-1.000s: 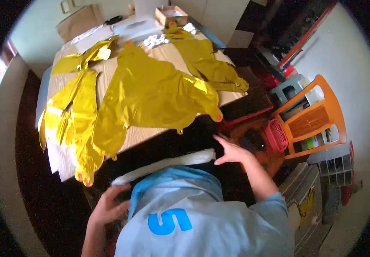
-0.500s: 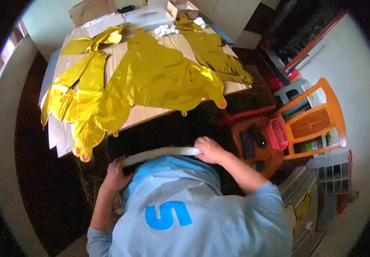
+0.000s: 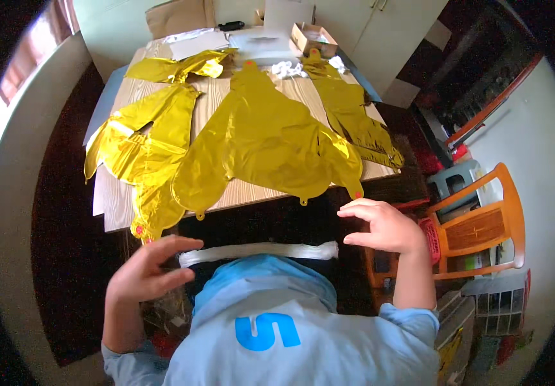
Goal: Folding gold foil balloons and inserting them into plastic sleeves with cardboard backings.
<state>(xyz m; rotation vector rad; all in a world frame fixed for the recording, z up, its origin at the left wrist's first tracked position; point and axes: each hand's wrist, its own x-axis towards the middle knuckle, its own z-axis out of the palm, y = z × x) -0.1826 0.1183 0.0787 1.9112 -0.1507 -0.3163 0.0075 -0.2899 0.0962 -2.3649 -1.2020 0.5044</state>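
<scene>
A white, stringy bundle [image 3: 258, 251] lies across my lap, just beyond the hem of my light blue shirt. Over its left end my left hand [image 3: 152, 273] hovers with thumb and fingers apart, holding nothing. To the right of the bundle my right hand [image 3: 383, 226] is raised, its fingers parted and nothing in them. The right fingertips are close to the near right corner of a large, flat gold foil balloon [image 3: 271, 138]. Several flat foil pieces spread over the wooden table, including a crumpled gold foil balloon [image 3: 139, 138] at left and another gold foil balloon [image 3: 348, 106] at right.
At the table's back are a cardboard box [image 3: 315, 40], white crumpled clumps [image 3: 288, 69] and a black object [image 3: 231, 26]. An orange wooden chair [image 3: 477, 228] stands at right, beside a red plastic basket [image 3: 428, 235]. A grey-blue stool [image 3: 454, 183] is behind it.
Both hands have let go of the white bundle's ends and lifted outward, fingers spread. The bundle stays on my lap. The view has shifted, so the table appears farther right and lower.
</scene>
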